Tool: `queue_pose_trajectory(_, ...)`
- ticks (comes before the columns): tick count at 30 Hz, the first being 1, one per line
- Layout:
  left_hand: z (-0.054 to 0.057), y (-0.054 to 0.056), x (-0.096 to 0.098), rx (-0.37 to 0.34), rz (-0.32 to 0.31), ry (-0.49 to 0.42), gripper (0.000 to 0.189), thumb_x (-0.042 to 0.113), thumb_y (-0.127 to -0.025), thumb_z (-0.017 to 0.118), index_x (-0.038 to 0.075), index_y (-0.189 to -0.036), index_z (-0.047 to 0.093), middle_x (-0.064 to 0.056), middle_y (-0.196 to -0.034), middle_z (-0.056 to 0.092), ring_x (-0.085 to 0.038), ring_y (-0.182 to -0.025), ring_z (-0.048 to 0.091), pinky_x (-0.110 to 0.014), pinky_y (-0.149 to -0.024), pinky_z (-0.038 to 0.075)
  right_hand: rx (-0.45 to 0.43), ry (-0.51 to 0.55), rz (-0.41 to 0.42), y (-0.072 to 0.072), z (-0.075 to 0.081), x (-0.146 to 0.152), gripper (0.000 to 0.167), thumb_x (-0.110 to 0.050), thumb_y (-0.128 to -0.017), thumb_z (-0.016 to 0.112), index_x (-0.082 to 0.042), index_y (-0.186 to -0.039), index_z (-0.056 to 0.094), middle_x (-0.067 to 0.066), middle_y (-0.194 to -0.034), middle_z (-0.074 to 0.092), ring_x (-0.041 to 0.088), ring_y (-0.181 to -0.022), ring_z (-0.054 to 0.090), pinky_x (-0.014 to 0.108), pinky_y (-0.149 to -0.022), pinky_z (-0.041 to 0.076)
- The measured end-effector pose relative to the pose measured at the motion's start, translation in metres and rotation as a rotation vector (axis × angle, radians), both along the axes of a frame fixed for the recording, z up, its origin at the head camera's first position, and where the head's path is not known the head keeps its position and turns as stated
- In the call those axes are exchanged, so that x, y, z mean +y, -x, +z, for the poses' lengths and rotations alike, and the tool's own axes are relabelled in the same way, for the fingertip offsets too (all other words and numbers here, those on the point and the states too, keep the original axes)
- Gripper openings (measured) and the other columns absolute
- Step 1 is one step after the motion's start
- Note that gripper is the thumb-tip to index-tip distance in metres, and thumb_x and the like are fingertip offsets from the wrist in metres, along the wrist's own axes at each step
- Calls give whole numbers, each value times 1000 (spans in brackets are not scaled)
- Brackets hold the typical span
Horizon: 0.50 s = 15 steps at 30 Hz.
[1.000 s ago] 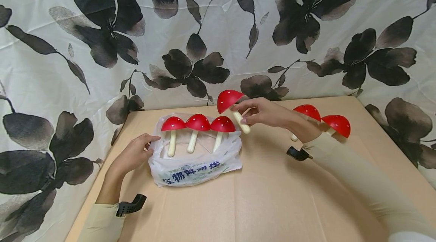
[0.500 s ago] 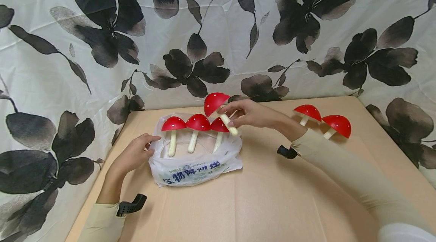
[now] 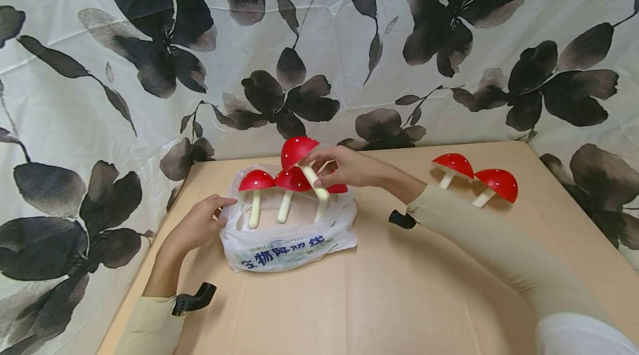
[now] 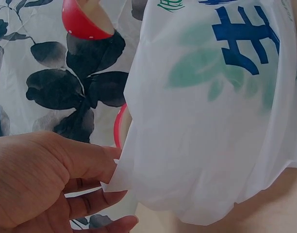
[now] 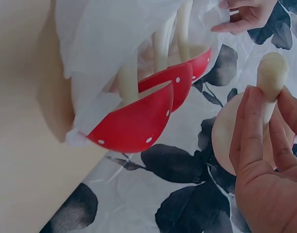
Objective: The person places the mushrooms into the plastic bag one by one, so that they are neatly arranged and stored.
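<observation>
My right hand (image 3: 349,166) pinches the pale stem of a toy mushroom (image 3: 299,151) with a red, white-dotted cap, held tilted above the open white plastic bag (image 3: 284,252). Inside the bag's mouth lie three more such mushrooms; the left one (image 3: 256,180) shows fully, while the held stem partly covers the right one (image 3: 339,188). At the bag's left edge my left hand (image 3: 199,223) pinches the plastic between thumb and finger, as the left wrist view shows at the bag (image 4: 206,145). The right wrist view has the held stem's rounded end (image 5: 272,73) between my fingers.
Two more red-capped mushrooms, a left one (image 3: 454,164) and a right one (image 3: 499,183), lie at the table's back right. Behind the table (image 3: 399,283) hangs a white cloth (image 3: 369,61) with dark flowers, close to its back edge.
My right hand has carried the held mushroom leftward, from beside the bag to over the mushrooms in it. The left hand stays at the bag's edge.
</observation>
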<state>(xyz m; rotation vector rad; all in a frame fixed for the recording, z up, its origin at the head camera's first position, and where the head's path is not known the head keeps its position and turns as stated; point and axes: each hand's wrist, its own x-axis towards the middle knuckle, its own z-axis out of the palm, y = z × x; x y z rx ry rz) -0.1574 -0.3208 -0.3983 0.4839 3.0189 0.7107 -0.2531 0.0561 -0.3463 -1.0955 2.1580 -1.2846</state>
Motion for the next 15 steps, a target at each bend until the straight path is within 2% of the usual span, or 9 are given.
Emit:
queue_pose_trajectory(6,1,0,1,-1,2,-1,40,-10,-85,61,-8,-124,66,-13,-100,64,-25,-86,58,-38,-74,49,22,-5,-4,3,0,-17,45,-10,-88,78,-14,-130,65,4,-119,65,22,-108,64,32,-85,58)
queue_pose_trajectory(15,-1,0,-1,-16,11,6,41,-10,-85,59,-9,-125,66,-13,-98,63,-25,-86,57,-38,-75,49,5,4,53,1,-3,-47,47,-11,-88,78,-16,-133,65,3,-127,62,27,-103,66,33,-81,59)
